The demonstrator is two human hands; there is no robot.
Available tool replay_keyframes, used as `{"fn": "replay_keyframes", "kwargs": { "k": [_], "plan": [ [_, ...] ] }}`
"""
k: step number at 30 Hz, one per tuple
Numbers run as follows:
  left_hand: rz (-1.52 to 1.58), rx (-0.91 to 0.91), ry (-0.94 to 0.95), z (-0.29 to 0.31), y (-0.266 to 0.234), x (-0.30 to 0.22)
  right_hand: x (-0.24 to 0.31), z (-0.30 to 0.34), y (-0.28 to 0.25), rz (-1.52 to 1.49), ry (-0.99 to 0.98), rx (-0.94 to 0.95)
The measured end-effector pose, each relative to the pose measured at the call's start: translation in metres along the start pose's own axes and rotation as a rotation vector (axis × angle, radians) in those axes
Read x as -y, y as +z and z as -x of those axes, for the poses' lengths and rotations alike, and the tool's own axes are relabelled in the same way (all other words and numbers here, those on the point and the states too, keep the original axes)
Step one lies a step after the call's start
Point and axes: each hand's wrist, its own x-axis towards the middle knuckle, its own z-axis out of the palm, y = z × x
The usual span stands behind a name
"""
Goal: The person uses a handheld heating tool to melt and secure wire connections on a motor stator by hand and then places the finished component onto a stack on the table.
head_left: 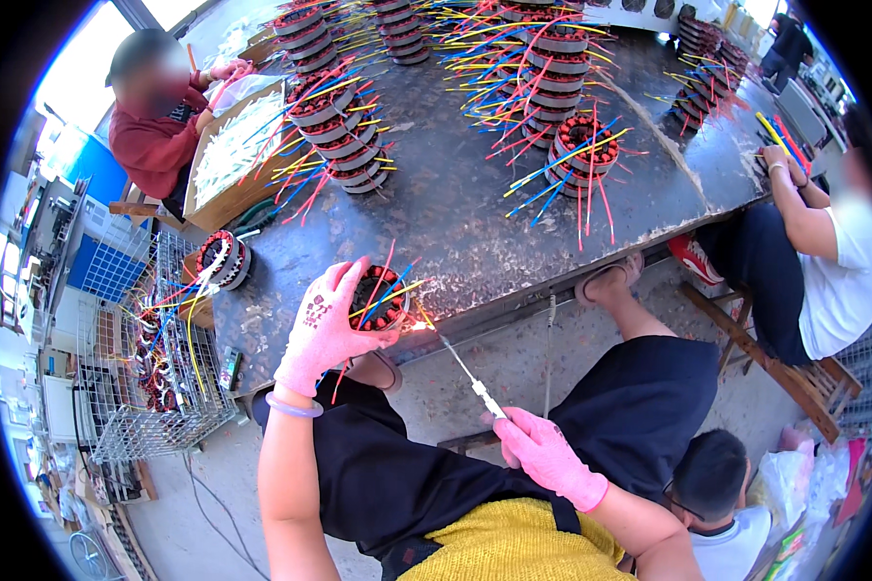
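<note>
My left hand, in a pink glove, grips a ring-shaped motor stator at the table's near edge. Red, blue and yellow wires stick out of the stator. My right hand, also gloved in pink, is closed on the white handle of a long thin metal rod tool. The tool slants up and left toward the wires at the stator's right side. A bright orange glow shows at its far end, beside the stator; whether it is a flame or sparks I cannot tell.
Tall stacks of wired stators stand across the dark metal table. A single stator lies at the left corner, above a wire basket. Co-workers sit at left and right; another person's head is at lower right.
</note>
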Motion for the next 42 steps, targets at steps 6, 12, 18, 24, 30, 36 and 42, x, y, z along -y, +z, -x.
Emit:
{"fn": "replay_keyframes", "kwargs": {
  "k": [6,12,18,24,30,36,42],
  "plan": [
    [-0.006,0.012,-0.001,0.000,0.001,0.001,-0.004,-0.001,0.000,-0.020,-0.004,0.005],
    [-0.004,0.002,0.010,0.000,0.001,0.001,-0.003,0.000,0.000,-0.006,-0.001,-0.003],
    [0.001,0.005,0.009,0.000,0.001,0.000,-0.005,-0.001,0.000,-0.026,0.006,-0.008],
    [-0.004,-0.002,0.007,0.001,0.001,0.001,-0.002,0.000,0.000,0.005,0.013,-0.009],
    [0.002,0.000,0.006,0.000,0.001,0.001,-0.010,-0.002,-0.001,0.005,-0.022,-0.007],
    [-0.013,-0.007,0.020,0.001,0.003,0.003,-0.010,-0.002,-0.001,0.031,-0.028,-0.014],
    [-0.009,0.004,0.008,0.000,0.003,0.001,-0.011,-0.003,-0.002,0.015,-0.028,-0.007]
  ]
}}
